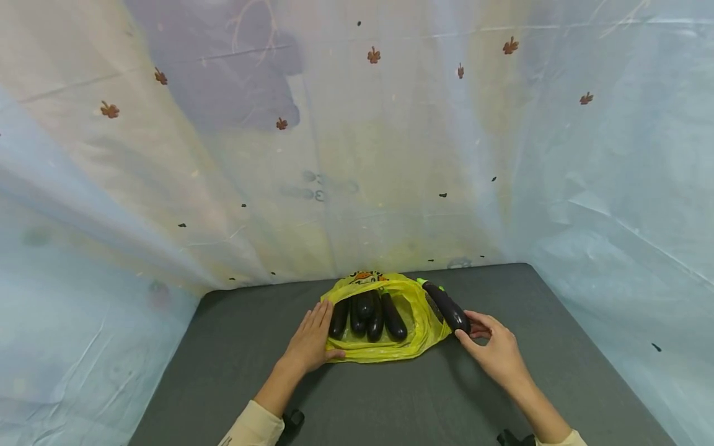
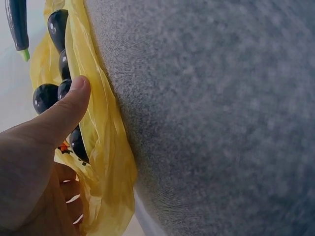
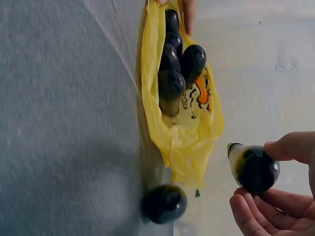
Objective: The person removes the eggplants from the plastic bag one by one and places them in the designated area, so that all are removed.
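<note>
A yellow plastic bag (image 1: 385,354) lies on its side with its mouth facing me, and several eggplants (image 1: 394,319) are inside it. My left hand (image 1: 309,337) rests on the bag's left side, fingers straight along the rim and thumb spread across the front edge. To the right of the mouth, my right hand (image 1: 493,347) grips an eggplant (image 1: 448,306) by its rounded end, thumb on one side and fingers on the other; its green stem points back toward the bag. Another eggplant (image 3: 165,204) lies on the table beside the bag, mostly hidden behind the held one in the head view.
The bag stands near the back edge of a dark grey table (image 1: 390,402). A patterned plastic sheet (image 1: 357,155) hangs right behind the table and along both sides. Orange and black print (image 1: 365,277) shows on the bag's back part.
</note>
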A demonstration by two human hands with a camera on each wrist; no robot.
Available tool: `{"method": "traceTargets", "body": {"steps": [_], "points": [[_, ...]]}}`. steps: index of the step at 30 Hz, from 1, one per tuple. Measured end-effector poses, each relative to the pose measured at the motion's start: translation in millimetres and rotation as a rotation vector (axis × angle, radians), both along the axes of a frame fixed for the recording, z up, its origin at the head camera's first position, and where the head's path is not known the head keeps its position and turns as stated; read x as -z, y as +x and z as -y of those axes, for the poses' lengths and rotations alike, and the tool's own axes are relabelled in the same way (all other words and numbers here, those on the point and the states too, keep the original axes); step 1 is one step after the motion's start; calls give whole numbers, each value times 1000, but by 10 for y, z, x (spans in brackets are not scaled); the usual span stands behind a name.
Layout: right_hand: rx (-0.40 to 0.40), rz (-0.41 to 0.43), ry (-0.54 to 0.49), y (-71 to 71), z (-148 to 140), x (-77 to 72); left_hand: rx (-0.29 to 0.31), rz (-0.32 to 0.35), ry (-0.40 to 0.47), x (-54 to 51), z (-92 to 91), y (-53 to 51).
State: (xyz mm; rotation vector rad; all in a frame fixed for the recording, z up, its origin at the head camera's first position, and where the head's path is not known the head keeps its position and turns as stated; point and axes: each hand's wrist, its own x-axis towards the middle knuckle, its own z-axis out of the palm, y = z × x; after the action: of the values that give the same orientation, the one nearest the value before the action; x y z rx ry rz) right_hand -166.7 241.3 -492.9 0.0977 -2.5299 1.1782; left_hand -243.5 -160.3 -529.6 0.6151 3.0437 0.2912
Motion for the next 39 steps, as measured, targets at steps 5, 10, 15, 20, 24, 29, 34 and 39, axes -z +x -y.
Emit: {"method": "traceTargets", "body": {"steps": [5, 10, 15, 20, 24, 29, 34, 39], "points": [[35, 0, 19, -5, -119, -16, 3, 2, -6, 13, 11, 0], [52, 25, 30, -12, -218, 3, 9, 1, -8, 18, 14, 0], [61, 36, 39, -51, -300, 75, 13, 3, -4, 17, 8, -1], [91, 43, 56, -84, -390, 138, 8, 8, 3, 9, 3, 2], [109, 52, 68, -98, -449, 175, 6, 12, 10, 11, 6, 2], [112, 70, 89, -131, -499, 222, 5, 22, 6, 16, 13, 9], [90, 117, 75, -177, -523, 255, 3, 35, 19, 2, 9, 14], [90, 155, 59, -232, -528, 301, 0, 37, 23, -17, 2, 22]]}}
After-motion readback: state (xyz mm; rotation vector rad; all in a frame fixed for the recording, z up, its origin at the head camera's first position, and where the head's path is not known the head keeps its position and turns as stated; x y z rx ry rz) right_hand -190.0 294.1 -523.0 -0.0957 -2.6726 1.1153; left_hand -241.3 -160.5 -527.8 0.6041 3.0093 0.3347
